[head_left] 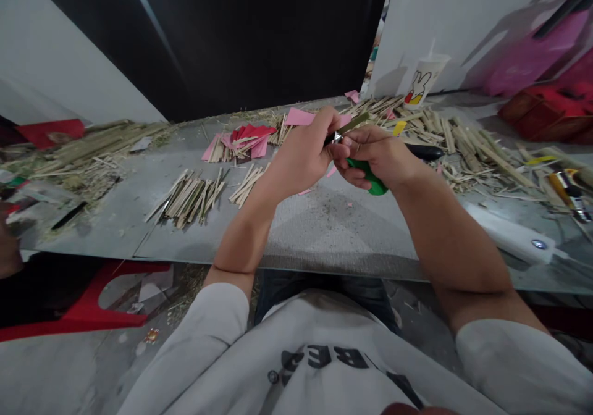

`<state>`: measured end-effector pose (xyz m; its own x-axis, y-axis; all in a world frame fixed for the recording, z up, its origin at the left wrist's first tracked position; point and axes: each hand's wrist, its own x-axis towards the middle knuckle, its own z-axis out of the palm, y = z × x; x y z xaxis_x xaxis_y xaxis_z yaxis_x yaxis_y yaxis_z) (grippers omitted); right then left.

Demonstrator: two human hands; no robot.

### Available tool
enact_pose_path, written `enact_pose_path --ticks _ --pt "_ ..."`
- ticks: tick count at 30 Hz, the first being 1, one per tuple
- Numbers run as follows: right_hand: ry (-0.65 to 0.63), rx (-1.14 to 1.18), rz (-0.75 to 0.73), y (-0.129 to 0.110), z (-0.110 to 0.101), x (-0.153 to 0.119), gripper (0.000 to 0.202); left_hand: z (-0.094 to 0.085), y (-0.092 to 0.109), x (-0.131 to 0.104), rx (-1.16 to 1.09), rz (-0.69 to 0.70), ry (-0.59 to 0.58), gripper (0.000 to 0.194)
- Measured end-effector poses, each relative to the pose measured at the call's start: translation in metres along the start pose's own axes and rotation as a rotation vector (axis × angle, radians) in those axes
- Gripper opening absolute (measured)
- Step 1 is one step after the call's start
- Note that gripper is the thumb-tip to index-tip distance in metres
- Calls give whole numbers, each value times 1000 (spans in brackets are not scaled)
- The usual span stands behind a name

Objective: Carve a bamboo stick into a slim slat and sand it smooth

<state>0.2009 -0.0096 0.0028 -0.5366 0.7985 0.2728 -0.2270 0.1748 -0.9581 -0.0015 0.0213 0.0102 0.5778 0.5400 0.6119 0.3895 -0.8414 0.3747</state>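
Above the middle of the table, my left hand is closed around a greenish bamboo strip, whose end sticks out to the upper right. Close against it, my right hand grips a green-handled cutting tool. A bit of shiny metal shows between the two hands at the strip; fingers hide the rest of the tool, so its exact kind is unclear. Left of my left forearm lie a bundle of thin bamboo sticks and a smaller bunch of sticks.
Pink and red paper lies behind the sticks. A paper cup stands at the back right among bamboo scraps. Beyond my right wrist is a black handle. A white power strip lies right; a person's hand shows far left.
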Motion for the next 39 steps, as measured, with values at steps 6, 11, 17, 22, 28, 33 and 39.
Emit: enact_pose_path --ticks 6,11,17,22,28,33,39 --pt "39 -16 -77 3 5 0 44 -3 4 0 13 -18 69 26" --pt "-41 9 -44 1 4 -1 34 -4 4 -3 -47 5 53 25" --pt "-92 41 -65 3 -2 -1 31 -5 5 -5 -37 -6 69 20" --pt "-72 32 -114 1 8 -1 38 -9 15 -7 -10 -16 101 24" --pt "11 15 -166 -2 19 -6 44 -12 22 -7 -26 -37 116 31" --pt "-84 25 -97 0 8 -6 39 -7 19 -7 -113 -27 91 34" --pt "-9 -6 -52 -3 9 -7 40 -5 15 -6 -82 -29 99 35"
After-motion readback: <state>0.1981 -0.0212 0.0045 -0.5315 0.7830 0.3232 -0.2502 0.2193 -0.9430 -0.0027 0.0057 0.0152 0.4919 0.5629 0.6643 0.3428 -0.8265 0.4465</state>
